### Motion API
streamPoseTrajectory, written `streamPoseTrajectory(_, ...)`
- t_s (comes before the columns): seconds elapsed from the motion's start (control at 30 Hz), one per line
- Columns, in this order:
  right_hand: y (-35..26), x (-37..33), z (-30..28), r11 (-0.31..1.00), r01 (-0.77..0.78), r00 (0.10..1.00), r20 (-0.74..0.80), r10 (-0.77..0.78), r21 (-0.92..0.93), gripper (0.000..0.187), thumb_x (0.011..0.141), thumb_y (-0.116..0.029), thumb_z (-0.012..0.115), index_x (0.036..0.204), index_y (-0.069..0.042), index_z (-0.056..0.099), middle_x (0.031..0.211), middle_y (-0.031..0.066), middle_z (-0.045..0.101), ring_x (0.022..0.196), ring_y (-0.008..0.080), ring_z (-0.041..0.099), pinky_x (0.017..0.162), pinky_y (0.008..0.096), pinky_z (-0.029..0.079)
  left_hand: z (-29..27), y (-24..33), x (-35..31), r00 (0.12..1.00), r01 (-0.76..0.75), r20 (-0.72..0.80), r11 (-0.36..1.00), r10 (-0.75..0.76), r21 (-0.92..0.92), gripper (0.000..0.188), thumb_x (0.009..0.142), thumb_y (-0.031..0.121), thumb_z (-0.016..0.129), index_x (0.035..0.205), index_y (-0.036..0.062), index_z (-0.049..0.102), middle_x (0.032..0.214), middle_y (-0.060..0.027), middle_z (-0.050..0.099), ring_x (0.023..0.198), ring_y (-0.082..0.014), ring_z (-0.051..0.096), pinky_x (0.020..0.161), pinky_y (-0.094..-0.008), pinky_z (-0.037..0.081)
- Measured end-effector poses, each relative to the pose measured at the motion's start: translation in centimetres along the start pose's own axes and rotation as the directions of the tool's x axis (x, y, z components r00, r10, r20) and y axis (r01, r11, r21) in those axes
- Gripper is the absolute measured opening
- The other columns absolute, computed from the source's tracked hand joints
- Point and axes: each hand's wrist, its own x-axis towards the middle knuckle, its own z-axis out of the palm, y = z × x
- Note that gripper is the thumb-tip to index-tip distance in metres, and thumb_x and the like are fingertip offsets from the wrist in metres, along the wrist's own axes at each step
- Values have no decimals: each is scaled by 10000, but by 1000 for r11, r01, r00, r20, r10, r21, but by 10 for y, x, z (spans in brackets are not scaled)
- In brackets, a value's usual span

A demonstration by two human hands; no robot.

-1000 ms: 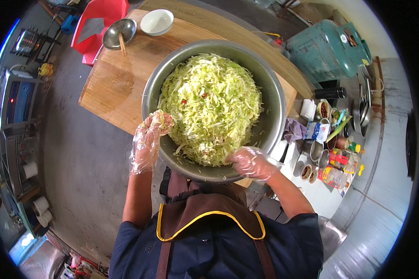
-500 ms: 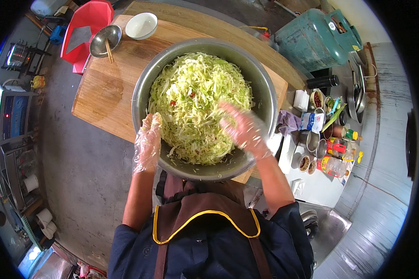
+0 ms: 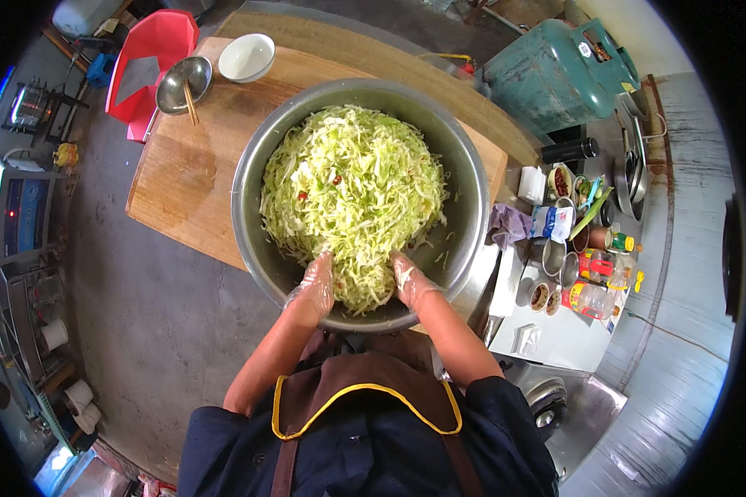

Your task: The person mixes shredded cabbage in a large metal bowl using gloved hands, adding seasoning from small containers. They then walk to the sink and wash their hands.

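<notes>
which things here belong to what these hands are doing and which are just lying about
In use:
left hand, gloved, at the cabbage
right hand, likewise
shredded cabbage
steel basin holding it

Apparently just lying about:
white bowl
purple cloth
green gas cylinder

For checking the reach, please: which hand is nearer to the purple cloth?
Right. The right hand is in the basin, left of the purple cloth; the left hand is farther left, across the shredded cabbage.
</notes>
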Motion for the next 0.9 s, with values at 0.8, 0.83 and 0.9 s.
streamPoseTrajectory(0.8, -157, -132, 118, 477, 637, 724, 258, -640, -606, 469, 900, -284, 686, 1280, -26, 588, 1269, 64, 606, 1155, 174, 542, 1037, 318, 367, 129, 169, -38, 928, -350, -19, 889, 371, 294, 560, 895, 412, 688, 1247, 6, 530, 1157, -82, 574, 1031, -166, 516, 900, -297, 420)
streamPoseTrajectory(0.83, -160, -128, 116, 457, 648, 718, 288, -634, -609, 454, 904, -281, 682, 1270, -26, 597, 1246, 63, 618, 1143, 173, 547, 1027, 316, 374, 139, 172, -45, 898, -397, -17, 825, 440, 403, 496, 913, 410, 661, 1189, 11, 564, 1117, -65, 570, 976, -157, 523, 884, -298, 420)
streamPoseTrajectory(0.9, -165, -120, 108, 418, 670, 704, 347, -619, -613, 424, 912, -276, 672, 1249, -25, 614, 1200, 60, 641, 1120, 169, 557, 1007, 312, 388, 133, 179, -39, 904, -350, -44, 794, 426, 498, 500, 947, 378, 613, 1272, 8, 528, 1265, -88, 546, 1112, -192, 532, 988, -319, 396)
